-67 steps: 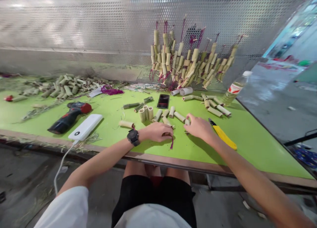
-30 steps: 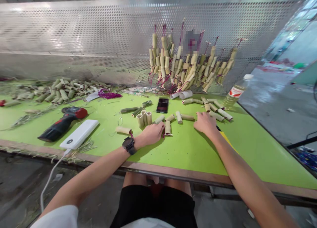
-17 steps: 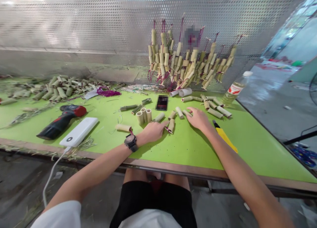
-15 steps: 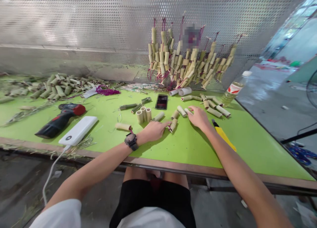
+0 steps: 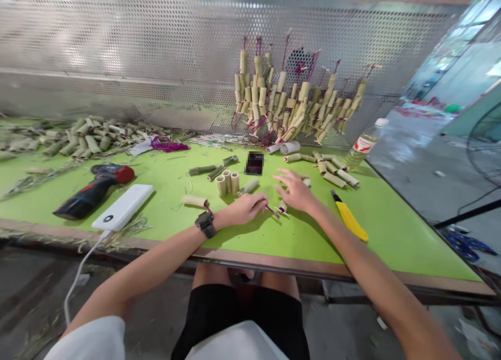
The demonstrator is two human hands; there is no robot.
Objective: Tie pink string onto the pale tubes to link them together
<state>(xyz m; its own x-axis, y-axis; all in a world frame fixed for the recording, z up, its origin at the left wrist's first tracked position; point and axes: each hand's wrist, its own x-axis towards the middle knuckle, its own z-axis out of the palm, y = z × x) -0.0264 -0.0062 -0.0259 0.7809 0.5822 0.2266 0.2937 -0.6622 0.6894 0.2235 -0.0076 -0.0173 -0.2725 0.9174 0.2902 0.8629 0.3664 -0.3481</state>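
Note:
My left hand, with a dark watch on its wrist, is closed in a pinch on a purple cord whose end sticks out to the right. My right hand hovers with fingers spread over short bamboo tubes, partly covering them. One bamboo tube with a small stick at its end shows under its fingers. Just beyond my left hand lies a loose bamboo tube. Several short tubes stand upright to its left. A bamboo tube with purple cord lies near the watch.
A yellow utility knife lies right of my right forearm. Strung bamboo pieces and a bottle are behind it. On the left are a power drill, a white power bank and a bamboo pile. Bamboo strings hang on the perforated panel.
My left hand's outstretched index finger has curled into a pinch on the purple cord. My right hand has moved left and spread its fingers over the tubes. The view has shifted slightly.

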